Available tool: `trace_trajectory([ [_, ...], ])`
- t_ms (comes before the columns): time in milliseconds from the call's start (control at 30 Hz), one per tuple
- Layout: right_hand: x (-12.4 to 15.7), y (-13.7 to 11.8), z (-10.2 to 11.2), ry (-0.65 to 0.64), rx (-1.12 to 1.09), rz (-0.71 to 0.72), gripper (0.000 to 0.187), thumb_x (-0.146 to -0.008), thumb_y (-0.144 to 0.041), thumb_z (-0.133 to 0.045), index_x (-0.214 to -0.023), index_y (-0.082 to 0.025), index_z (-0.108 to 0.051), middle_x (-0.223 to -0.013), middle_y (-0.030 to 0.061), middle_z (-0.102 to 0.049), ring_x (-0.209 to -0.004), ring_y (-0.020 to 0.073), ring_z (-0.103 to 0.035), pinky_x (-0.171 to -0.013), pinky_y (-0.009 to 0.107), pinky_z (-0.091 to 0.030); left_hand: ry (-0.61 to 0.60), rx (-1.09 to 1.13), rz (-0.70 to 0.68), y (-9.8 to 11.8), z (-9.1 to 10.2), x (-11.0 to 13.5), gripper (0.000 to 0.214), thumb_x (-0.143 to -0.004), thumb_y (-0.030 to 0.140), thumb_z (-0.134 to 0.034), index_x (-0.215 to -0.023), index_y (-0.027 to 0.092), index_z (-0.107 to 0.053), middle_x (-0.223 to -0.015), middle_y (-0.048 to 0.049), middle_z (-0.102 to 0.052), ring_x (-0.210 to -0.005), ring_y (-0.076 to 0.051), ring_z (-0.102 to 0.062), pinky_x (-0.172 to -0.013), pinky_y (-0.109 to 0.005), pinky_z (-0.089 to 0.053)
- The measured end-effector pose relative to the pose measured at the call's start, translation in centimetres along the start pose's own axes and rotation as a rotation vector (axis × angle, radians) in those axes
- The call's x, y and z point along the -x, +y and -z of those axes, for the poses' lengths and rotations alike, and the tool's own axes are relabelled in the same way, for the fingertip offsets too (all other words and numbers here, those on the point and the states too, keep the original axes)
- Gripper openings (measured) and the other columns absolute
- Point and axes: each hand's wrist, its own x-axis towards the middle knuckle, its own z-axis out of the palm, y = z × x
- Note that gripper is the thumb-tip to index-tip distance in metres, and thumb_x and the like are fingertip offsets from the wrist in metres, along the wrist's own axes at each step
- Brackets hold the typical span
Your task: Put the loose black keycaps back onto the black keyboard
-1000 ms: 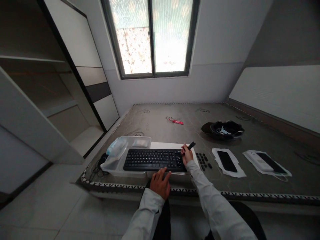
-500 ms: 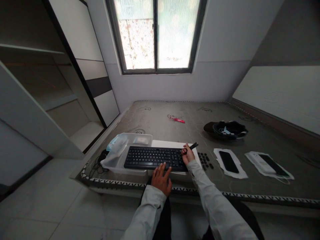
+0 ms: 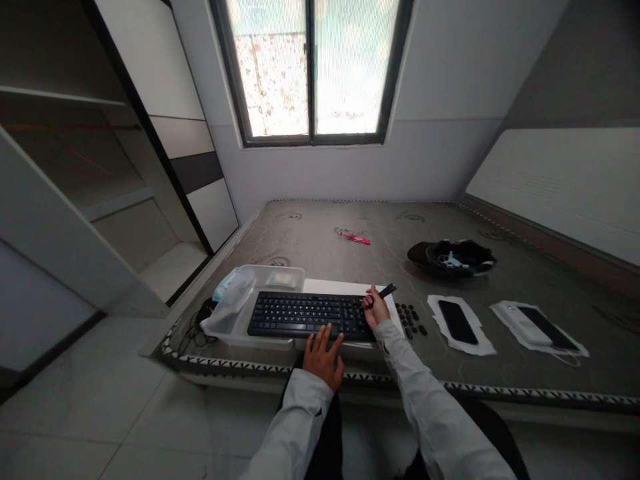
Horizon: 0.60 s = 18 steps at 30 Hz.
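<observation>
A black keyboard (image 3: 305,315) lies on a white board (image 3: 340,288) at the near edge of a grey mattress-like surface (image 3: 360,253). My left hand (image 3: 323,356) rests at the keyboard's front edge with fingers spread flat. My right hand (image 3: 376,310) is over the keyboard's right end, fingers pinched round a thin black tool (image 3: 385,291) that points up and to the right. Several loose black keycaps (image 3: 412,319) lie just right of the keyboard.
A clear plastic tub (image 3: 240,300) sits left of the keyboard, with dark cables (image 3: 197,327) beside it. Two black phones on white cloths (image 3: 455,323) (image 3: 543,328) lie to the right. A black helmet-like object (image 3: 453,258) and a red wrapper (image 3: 354,237) lie farther back.
The view has shifted slightly. My left hand has moved a little forward onto the keyboard's front edge with fingers spread. My right hand stays in place with the tool.
</observation>
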Motion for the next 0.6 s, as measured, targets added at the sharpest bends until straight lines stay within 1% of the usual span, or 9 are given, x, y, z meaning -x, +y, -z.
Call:
trace_trajectory([
  [167,0.0,0.2,-0.2,-0.005,0.02,0.002,0.038,-0.069,-0.051,-0.069,-0.066,-0.02,-0.049,-0.046,-0.0099,-0.029,-0.04,0.005,-0.03,-0.038,0.02,-0.025,-0.022,-0.004,-0.003,-0.2,-0.1,0.1,0.059,-0.078,0.027,-0.054,-0.135,0.035,-0.043,-0.15,-0.0041,-0.029,-0.135,-0.026,-0.031,-0.107,-0.049,-0.026],
  [300,-0.1,0.5,-0.4,-0.013,0.01,0.009,0.036,-0.065,-0.048,-0.074,-0.063,-0.019,-0.052,-0.046,-0.0088,-0.033,-0.041,0.0046,-0.03,-0.038,0.02,-0.023,-0.031,-0.009,0.021,0.1,0.1,0.0,0.058,-0.077,0.026,-0.054,-0.134,0.035,-0.044,-0.149,-0.0039,-0.032,-0.135,-0.026,-0.032,-0.107,-0.049,-0.026],
  [433,-0.3,0.7,-0.7,-0.038,0.045,0.022,0.035,-0.065,-0.048,-0.073,-0.063,-0.019,-0.053,-0.047,-0.0079,-0.034,-0.042,0.0051,-0.032,-0.038,0.021,-0.024,-0.026,0.008,0.028,0.2,0.4,0.0,0.056,-0.078,0.029,-0.055,-0.134,0.035,-0.045,-0.148,-0.0033,-0.034,-0.134,-0.026,-0.034,-0.108,-0.048,-0.026],
  [600,-0.5,0.7,-1.1,-0.035,0.118,0.04,0.036,-0.065,-0.049,-0.072,-0.062,-0.019,-0.052,-0.047,-0.0077,-0.034,-0.041,0.0059,-0.032,-0.038,0.022,-0.025,-0.026,0.008,0.012,-0.1,0.1,0.1,0.057,-0.08,0.032,-0.054,-0.136,0.036,-0.041,-0.15,-0.0018,-0.03,-0.135,-0.025,-0.031,-0.108,-0.047,-0.025],
])
